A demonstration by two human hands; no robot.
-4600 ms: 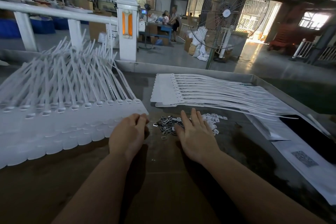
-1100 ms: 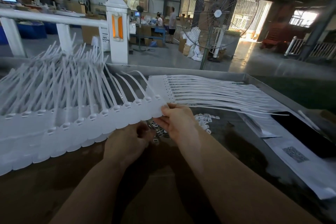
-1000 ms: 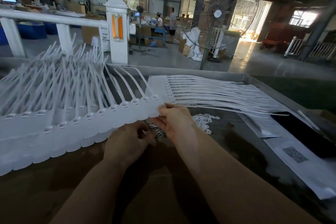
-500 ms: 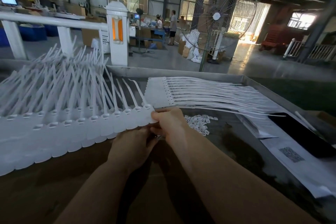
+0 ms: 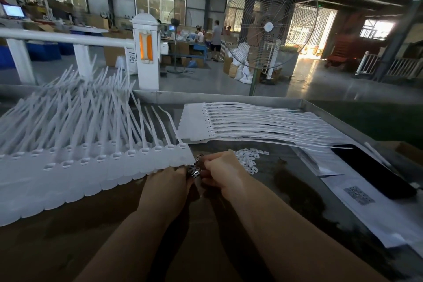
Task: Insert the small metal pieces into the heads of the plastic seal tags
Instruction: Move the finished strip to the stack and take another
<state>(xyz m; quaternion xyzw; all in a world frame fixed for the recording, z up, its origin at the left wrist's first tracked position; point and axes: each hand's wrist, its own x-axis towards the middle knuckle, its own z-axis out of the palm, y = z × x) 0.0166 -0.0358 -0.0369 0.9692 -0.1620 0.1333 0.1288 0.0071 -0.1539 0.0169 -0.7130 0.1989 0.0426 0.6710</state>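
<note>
A long strip of white plastic seal tags [image 5: 103, 167] lies on the left, heads in rows and tails fanned up and away. A second strip of seal tags [image 5: 196, 123] lies further back, tails running right. A small pile of metal pieces [image 5: 193, 170] sits between my hands. My left hand [image 5: 164, 188] rests at the right end of the near strip, its fingers curled down at the pile with the tips hidden. My right hand [image 5: 223, 171] has its fingers curled in and pinches at a metal piece on top of the pile.
Small white plastic pieces [image 5: 248, 159] lie just right of my right hand. Papers with a printed code [image 5: 359, 194] and a black flat object [image 5: 373, 169] lie at the right. The metal tray rim [image 5: 229, 95] bounds the far side. A big standing fan [image 5: 267, 27] is beyond it.
My right hand has let go of the end of the near tag strip and dropped to the metal pieces. The strip's end has settled back on the table. My left hand has stayed by the pile.
</note>
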